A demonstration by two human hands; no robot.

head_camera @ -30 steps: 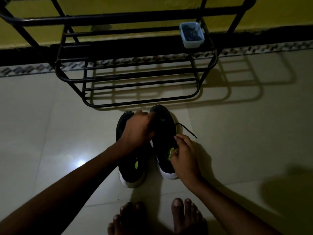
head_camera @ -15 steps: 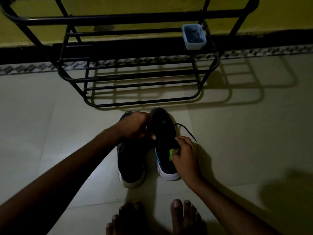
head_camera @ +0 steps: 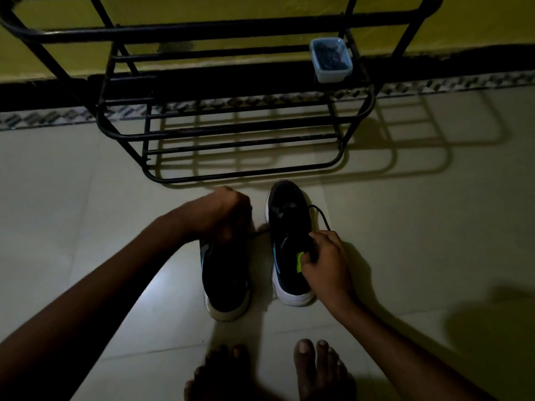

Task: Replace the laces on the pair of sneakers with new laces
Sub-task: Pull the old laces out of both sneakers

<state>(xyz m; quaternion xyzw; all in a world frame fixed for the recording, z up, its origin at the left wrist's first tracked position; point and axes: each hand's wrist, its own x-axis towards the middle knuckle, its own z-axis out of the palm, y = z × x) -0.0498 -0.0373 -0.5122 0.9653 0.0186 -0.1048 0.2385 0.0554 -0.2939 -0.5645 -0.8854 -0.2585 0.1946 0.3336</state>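
Left hand (head_camera: 225, 215) is curled round a black lace (head_camera: 325, 221) stretched from the right sneaker (head_camera: 286, 227). Right hand (head_camera: 325, 263) grips that sneaker's near opening. Left sneaker (head_camera: 225, 282) stands just beside it.

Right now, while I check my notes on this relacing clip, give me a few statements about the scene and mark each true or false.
1. The left sneaker and the right sneaker stand on the floor in front of the black rack. True.
2. The plastic container sits on the floor. False: it sits on the rack.
3. The right hand grips the right sneaker. True.
4. The left hand lies flat on the floor. False: its fingers are curled above the left sneaker, and a lace runs taut from it to the right sneaker.
5. The person wears socks. False: the feet are bare.
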